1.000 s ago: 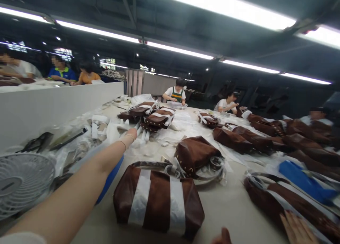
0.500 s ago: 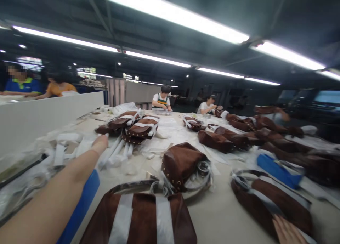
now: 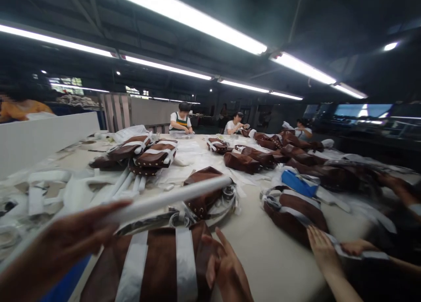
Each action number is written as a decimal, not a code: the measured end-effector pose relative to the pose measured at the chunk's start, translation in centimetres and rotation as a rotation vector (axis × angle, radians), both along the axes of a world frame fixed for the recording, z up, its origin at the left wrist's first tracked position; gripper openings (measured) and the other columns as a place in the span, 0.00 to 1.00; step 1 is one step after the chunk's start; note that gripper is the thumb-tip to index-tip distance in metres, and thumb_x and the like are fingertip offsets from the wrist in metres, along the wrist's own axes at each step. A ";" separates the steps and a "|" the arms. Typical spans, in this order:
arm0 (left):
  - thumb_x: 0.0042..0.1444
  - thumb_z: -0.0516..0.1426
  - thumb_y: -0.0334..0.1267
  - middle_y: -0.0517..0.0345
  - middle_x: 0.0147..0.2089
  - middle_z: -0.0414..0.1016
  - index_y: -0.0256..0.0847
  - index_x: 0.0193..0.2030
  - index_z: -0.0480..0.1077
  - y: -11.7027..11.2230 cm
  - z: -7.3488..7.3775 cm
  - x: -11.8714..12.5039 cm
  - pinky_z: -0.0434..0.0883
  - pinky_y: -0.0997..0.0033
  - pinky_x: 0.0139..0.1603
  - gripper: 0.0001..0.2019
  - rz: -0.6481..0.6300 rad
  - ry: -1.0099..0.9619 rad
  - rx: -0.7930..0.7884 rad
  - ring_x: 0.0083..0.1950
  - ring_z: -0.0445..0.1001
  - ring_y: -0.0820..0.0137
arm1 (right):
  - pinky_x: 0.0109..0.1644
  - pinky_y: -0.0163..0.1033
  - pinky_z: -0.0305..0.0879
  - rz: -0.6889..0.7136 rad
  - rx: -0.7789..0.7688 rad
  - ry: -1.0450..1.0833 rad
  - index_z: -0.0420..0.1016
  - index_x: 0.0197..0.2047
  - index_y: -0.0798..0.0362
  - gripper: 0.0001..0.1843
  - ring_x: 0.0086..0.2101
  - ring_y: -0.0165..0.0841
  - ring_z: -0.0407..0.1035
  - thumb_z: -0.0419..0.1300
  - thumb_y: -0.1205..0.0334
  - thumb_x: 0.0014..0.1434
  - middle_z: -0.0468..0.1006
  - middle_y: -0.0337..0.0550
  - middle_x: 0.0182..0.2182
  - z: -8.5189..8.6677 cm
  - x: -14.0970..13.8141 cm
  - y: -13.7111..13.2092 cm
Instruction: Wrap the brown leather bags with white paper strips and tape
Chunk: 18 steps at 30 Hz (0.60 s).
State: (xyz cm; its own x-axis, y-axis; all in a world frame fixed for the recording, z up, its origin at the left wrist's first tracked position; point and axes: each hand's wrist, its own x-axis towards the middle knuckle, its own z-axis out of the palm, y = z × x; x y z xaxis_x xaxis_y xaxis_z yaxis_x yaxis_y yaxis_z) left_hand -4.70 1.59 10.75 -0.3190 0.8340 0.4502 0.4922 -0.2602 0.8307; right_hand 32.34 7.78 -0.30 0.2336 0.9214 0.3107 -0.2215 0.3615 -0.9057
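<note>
My left hand (image 3: 70, 238) is at the lower left, blurred, with its fingers closed round one end of a long white strip (image 3: 171, 197) that reaches up and right over the table. My right hand (image 3: 225, 267) is at the bottom centre, fingers stretched out and open, touching the right edge of the nearest brown bag (image 3: 158, 267). That bag has two white bands across it. Just behind it lies another brown bag (image 3: 202, 190) with studs and clear wrapping.
More brown bags (image 3: 292, 207) cover the long table (image 3: 266, 258), with white strips (image 3: 121, 186) piled at the left. Another person's hands (image 3: 324, 249) rest on a bag at the right. A blue object (image 3: 297, 183) lies mid-right. Other people sit at the far end.
My left arm was stretched out to the white strips at the left; it has drawn back holding a long white strip. My right hand has come up onto the nearest bag. The view has swung right.
</note>
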 end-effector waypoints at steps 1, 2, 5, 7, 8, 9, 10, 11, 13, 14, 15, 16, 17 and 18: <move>0.33 0.63 0.59 0.62 0.36 0.81 0.68 0.39 0.78 -1.4 -1.5 2.2 0.80 0.52 0.36 0.20 -0.080 0.067 -0.023 0.38 0.79 0.47 | 0.27 0.35 0.67 0.009 -0.021 0.009 0.73 0.46 0.56 0.23 0.24 0.27 0.67 0.56 0.43 0.61 0.76 0.43 0.31 -0.1 -1.4 -0.8; 0.35 0.63 0.58 0.61 0.41 0.80 0.68 0.39 0.78 -2.4 -3.0 3.9 0.80 0.53 0.40 0.19 -0.184 0.095 -0.079 0.43 0.78 0.45 | 0.25 0.33 0.65 0.020 -0.053 0.030 0.74 0.46 0.55 0.24 0.22 0.26 0.64 0.56 0.42 0.61 0.75 0.42 0.30 -0.1 -2.2 -1.5; 0.41 0.64 0.51 0.60 0.54 0.75 0.66 0.50 0.75 -3.9 -6.2 5.7 0.75 0.54 0.53 0.25 -0.376 0.099 -0.259 0.55 0.73 0.48 | 0.20 0.29 0.56 0.053 -0.206 0.190 0.76 0.40 0.55 0.23 0.18 0.22 0.56 0.63 0.42 0.55 0.69 0.37 0.21 0.2 -1.7 -3.2; 0.41 0.67 0.47 0.59 0.62 0.69 0.63 0.61 0.66 -4.0 -7.7 4.8 0.71 0.52 0.59 0.36 -0.383 0.049 -0.292 0.59 0.71 0.50 | 0.18 0.28 0.53 0.013 -0.287 0.322 0.76 0.34 0.57 0.24 0.17 0.21 0.54 0.71 0.45 0.45 0.66 0.34 0.18 0.5 0.3 -4.1; 0.40 0.68 0.47 0.57 0.64 0.66 0.61 0.64 0.61 -4.0 -8.4 4.1 0.70 0.51 0.59 0.42 -0.341 0.022 -0.277 0.60 0.70 0.50 | 0.18 0.28 0.53 -0.036 -0.299 0.367 0.76 0.33 0.58 0.24 0.17 0.21 0.55 0.73 0.47 0.40 0.67 0.34 0.18 0.6 1.6 -4.5; 0.40 0.68 0.49 0.56 0.65 0.64 0.59 0.66 0.59 -4.1 -9.2 3.3 0.69 0.50 0.60 0.44 -0.272 -0.012 -0.254 0.61 0.69 0.51 | 0.18 0.27 0.54 -0.101 -0.293 0.388 0.76 0.33 0.58 0.25 0.18 0.21 0.57 0.74 0.49 0.37 0.70 0.35 0.20 0.5 3.1 -5.0; 0.41 0.67 0.52 0.55 0.65 0.65 0.56 0.66 0.58 -4.2 -10.0 2.6 0.67 0.49 0.61 0.44 -0.180 -0.053 -0.235 0.62 0.67 0.51 | 0.18 0.28 0.55 -0.165 -0.284 0.397 0.76 0.33 0.57 0.25 0.18 0.22 0.59 0.75 0.50 0.36 0.72 0.37 0.22 0.3 4.6 -5.4; 0.43 0.65 0.55 0.54 0.64 0.66 0.53 0.65 0.60 -4.5 -10.9 2.1 0.66 0.48 0.62 0.41 -0.081 -0.097 -0.228 0.63 0.66 0.51 | 0.18 0.28 0.56 -0.215 -0.280 0.393 0.75 0.34 0.57 0.25 0.19 0.22 0.61 0.75 0.51 0.36 0.75 0.38 0.23 0.0 6.1 -6.0; 0.47 0.62 0.58 0.53 0.63 0.67 0.49 0.63 0.63 -5.3 -12.8 1.6 0.61 0.47 0.66 0.37 0.099 -0.189 -0.236 0.64 0.64 0.51 | 0.19 0.29 0.59 -0.284 -0.283 0.350 0.75 0.35 0.57 0.24 0.20 0.24 0.62 0.74 0.54 0.36 0.77 0.41 0.25 -1.2 8.8 -7.2; 0.48 0.61 0.58 0.53 0.63 0.67 0.48 0.62 0.64 -5.7 -13.9 1.6 0.59 0.47 0.67 0.35 0.169 -0.225 -0.244 0.65 0.63 0.51 | 0.19 0.29 0.59 -0.301 -0.295 0.316 0.74 0.35 0.58 0.23 0.19 0.24 0.62 0.74 0.55 0.37 0.77 0.41 0.25 -1.9 9.8 -7.8; 0.48 0.61 0.58 0.53 0.64 0.66 0.48 0.62 0.64 -6.2 -14.9 1.7 0.57 0.47 0.68 0.35 0.220 -0.256 -0.254 0.65 0.63 0.52 | 0.19 0.29 0.60 -0.315 -0.306 0.284 0.74 0.35 0.58 0.23 0.19 0.24 0.62 0.74 0.57 0.37 0.78 0.42 0.25 -2.7 10.5 -8.2; 0.48 0.61 0.57 0.53 0.65 0.64 0.48 0.63 0.63 -6.5 -15.8 1.9 0.56 0.47 0.69 0.35 0.262 -0.283 -0.262 0.66 0.62 0.52 | 0.19 0.30 0.61 -0.330 -0.314 0.261 0.74 0.36 0.59 0.23 0.19 0.24 0.62 0.74 0.57 0.37 0.78 0.43 0.25 -3.5 11.0 -8.6; 0.49 0.62 0.57 0.53 0.66 0.63 0.48 0.63 0.62 -6.7 -16.6 2.2 0.55 0.48 0.70 0.36 0.299 -0.305 -0.265 0.67 0.61 0.52 | 0.19 0.30 0.62 -0.351 -0.317 0.250 0.74 0.36 0.59 0.23 0.19 0.24 0.63 0.74 0.58 0.38 0.78 0.43 0.25 -4.4 11.3 -8.7; 0.49 0.62 0.56 0.53 0.67 0.62 0.48 0.64 0.62 -6.8 -17.3 2.5 0.55 0.48 0.70 0.36 0.331 -0.327 -0.266 0.67 0.60 0.52 | 0.19 0.30 0.62 -0.378 -0.316 0.249 0.73 0.36 0.59 0.23 0.19 0.24 0.63 0.74 0.58 0.38 0.78 0.42 0.26 -5.2 11.3 -8.7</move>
